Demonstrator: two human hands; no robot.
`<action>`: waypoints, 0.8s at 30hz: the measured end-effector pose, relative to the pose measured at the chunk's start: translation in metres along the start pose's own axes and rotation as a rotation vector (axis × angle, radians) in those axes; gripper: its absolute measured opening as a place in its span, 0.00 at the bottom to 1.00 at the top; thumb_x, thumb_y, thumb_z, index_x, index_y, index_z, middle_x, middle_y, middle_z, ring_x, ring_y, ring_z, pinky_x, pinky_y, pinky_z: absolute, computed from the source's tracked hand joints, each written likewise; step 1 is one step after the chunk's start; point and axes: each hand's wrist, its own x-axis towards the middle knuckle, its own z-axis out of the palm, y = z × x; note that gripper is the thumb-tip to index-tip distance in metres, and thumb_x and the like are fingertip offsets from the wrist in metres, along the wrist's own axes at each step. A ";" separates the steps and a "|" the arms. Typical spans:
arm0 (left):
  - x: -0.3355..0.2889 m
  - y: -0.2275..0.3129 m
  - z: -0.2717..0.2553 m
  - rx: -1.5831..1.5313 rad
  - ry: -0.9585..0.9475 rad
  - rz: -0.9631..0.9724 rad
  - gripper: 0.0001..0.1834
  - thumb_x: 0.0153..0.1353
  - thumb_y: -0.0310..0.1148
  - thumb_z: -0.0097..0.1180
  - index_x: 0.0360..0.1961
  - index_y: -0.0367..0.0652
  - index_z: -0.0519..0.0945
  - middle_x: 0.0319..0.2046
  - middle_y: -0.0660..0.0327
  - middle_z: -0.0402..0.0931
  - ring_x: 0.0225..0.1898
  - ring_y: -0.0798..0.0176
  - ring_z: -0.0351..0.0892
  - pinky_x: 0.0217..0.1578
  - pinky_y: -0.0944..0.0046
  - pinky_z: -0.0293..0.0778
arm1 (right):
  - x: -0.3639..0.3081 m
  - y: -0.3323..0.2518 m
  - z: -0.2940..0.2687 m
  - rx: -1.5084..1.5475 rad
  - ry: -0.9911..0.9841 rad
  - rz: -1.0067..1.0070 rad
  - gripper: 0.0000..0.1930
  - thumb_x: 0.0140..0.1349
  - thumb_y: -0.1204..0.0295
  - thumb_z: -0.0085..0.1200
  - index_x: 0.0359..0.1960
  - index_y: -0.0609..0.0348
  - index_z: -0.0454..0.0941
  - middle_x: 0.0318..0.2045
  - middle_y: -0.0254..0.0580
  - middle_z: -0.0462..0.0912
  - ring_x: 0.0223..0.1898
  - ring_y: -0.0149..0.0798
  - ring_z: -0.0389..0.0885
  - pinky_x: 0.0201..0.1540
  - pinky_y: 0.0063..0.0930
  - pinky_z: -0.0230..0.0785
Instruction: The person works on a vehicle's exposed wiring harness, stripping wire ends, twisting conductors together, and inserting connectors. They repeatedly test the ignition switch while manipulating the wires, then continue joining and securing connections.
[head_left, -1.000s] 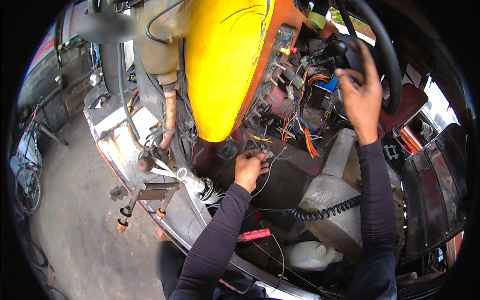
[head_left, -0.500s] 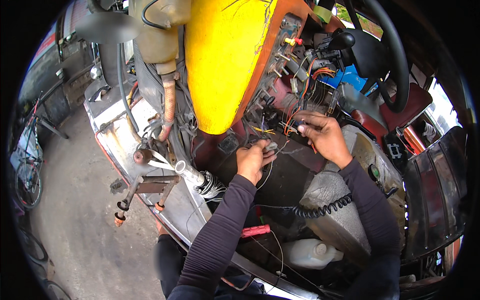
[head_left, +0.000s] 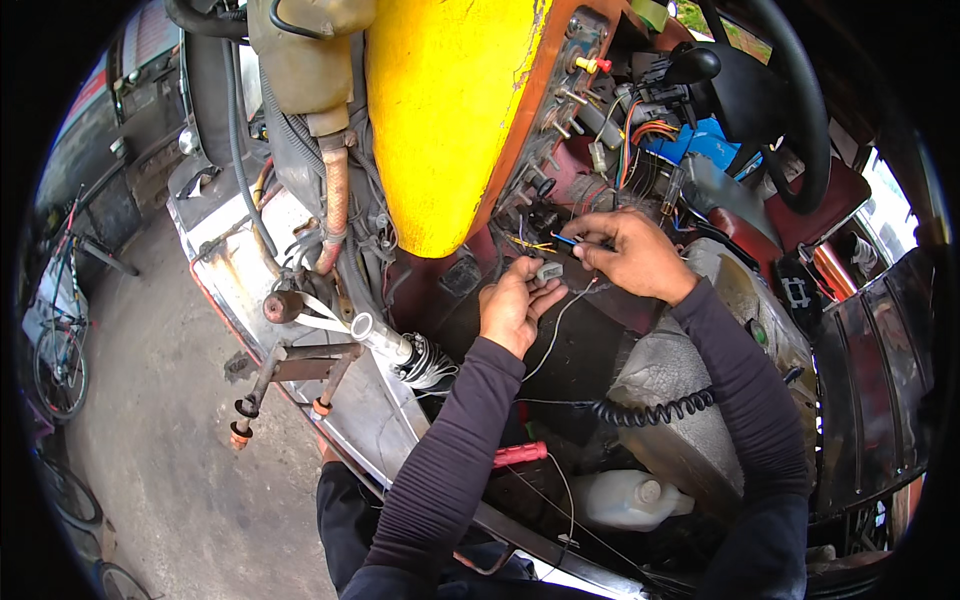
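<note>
My left hand (head_left: 512,308) is closed, its thumb and fingers pinching a small grey plastic wire connector (head_left: 548,271). Just to the right, my right hand (head_left: 640,258) pinches a thin blue piece (head_left: 564,239) whose tip points left, above the connector. Whether it is a wire end or a slim tool I cannot tell. Loose yellow wires (head_left: 530,244) lie behind the connector. A thin white wire (head_left: 560,330) runs down below my hands, its bare end near my right fingers. Orange and other coloured wires (head_left: 628,145) hang from the open dashboard beyond.
A yellow panel (head_left: 450,110) stands ahead, with a steering wheel (head_left: 805,120) at the right. Near my forearms are a coiled black cord (head_left: 655,410), a red handle (head_left: 520,455) and a whitish plastic jug (head_left: 625,500). A metal bracket (head_left: 300,368) juts out at left above the concrete floor (head_left: 170,400).
My right hand has shifted left and turned, bringing the blue piece into plain view. My left hand has tilted the connector up toward it. The orange wires no longer hang by my right fingers.
</note>
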 end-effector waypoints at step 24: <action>-0.004 -0.008 0.013 -0.008 0.020 0.064 0.11 0.68 0.29 0.57 0.44 0.29 0.80 0.37 0.50 0.82 0.39 0.54 0.86 0.47 0.51 0.88 | -0.011 0.003 0.011 -0.593 0.143 -0.245 0.09 0.50 0.66 0.63 0.32 0.55 0.86 0.31 0.40 0.86 0.41 0.45 0.83 0.51 0.39 0.64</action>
